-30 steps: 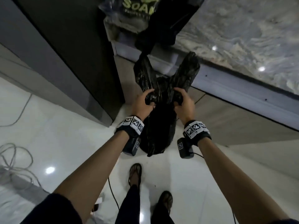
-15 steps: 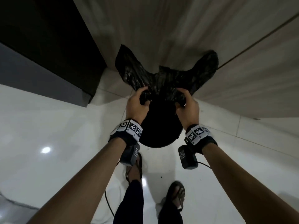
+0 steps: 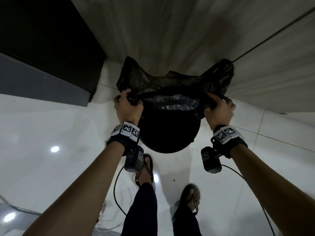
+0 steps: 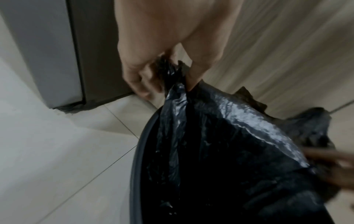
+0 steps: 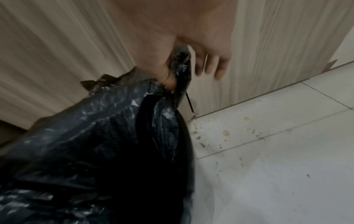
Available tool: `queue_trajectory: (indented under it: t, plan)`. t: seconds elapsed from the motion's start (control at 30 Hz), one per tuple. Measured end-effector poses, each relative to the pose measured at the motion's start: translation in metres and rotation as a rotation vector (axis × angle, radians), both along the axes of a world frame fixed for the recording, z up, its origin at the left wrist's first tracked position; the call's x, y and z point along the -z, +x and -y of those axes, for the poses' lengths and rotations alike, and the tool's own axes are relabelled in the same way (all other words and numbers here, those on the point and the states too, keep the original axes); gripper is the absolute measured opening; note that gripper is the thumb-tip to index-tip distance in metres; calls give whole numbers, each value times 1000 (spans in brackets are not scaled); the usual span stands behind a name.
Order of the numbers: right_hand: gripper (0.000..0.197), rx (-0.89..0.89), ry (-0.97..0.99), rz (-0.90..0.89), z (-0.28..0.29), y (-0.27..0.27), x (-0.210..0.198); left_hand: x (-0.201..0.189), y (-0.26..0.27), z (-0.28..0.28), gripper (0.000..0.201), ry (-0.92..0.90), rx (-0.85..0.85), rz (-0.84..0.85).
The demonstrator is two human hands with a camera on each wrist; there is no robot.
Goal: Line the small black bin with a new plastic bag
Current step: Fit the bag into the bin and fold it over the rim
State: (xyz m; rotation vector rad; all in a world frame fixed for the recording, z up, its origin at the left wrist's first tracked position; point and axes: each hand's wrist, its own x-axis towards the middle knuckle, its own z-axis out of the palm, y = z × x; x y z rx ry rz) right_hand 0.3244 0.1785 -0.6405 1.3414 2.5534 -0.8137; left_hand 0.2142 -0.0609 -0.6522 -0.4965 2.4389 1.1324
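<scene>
White floor tiles fill lower frame; my left hand and right hand pinch the thin, limp black plastic bag by its mouth over the round black bin.

Both bare forearms reach forward and down from the lower corners of the head view, spread apart, each wrist wrapped in a dark band with black-and-white square markers and a small camera box hanging beneath. The left hand is closed in a grip, fingers curled and thumb pressing against bunched black plastic bag film at its left edge. The right hand pinches the bag's right edge between thumb and forefinger, its other fingers loosely extended and free, blurred in the wrist view.
</scene>
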Motion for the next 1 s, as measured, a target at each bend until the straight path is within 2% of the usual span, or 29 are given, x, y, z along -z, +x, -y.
queue_trajectory:
  t: [0.03,0.1,0.17,0.23,0.33,0.4,0.5,0.6,0.7,0.83,0.9,1.0]
  plan:
    - [56,-2,80,-25,4,-6,-10,-8,-1,-3,52,-79,49,-28]
    - [48,-57,239,-111,11,-21,-25,-25,-5,-9,52,-176,195,-217]
    - [39,-168,268,-193,18,-39,-32,-33,-16,-19,48,-135,397,-378]
    - [42,-337,180,-204,23,-58,-27,-31,-30,-31,47,-82,631,-342]
    - [63,-538,100,-75,26,-81,-8,-16,-46,-49,60,-84,871,-183]
    - [69,-589,89,16,23,-89,5,-3,-55,-58,70,-103,913,-109]
    - [56,-562,121,61,18,-91,10,4,-63,-66,74,-133,917,-41]
    - [32,-536,179,-86,19,-84,5,-5,-64,-69,49,-143,881,-189]
    - [21,-535,103,-208,23,-72,-10,-22,-60,-65,21,-99,795,-307]
    - [24,-623,-16,-120,29,-51,-35,-46,-43,-44,13,-104,864,-247]
    - [26,-673,-51,-58,35,-41,-47,-54,-32,-30,17,-162,955,-257]
    - [37,-686,-157,134,45,-33,-57,-58,-20,-10,29,-256,1030,-226]
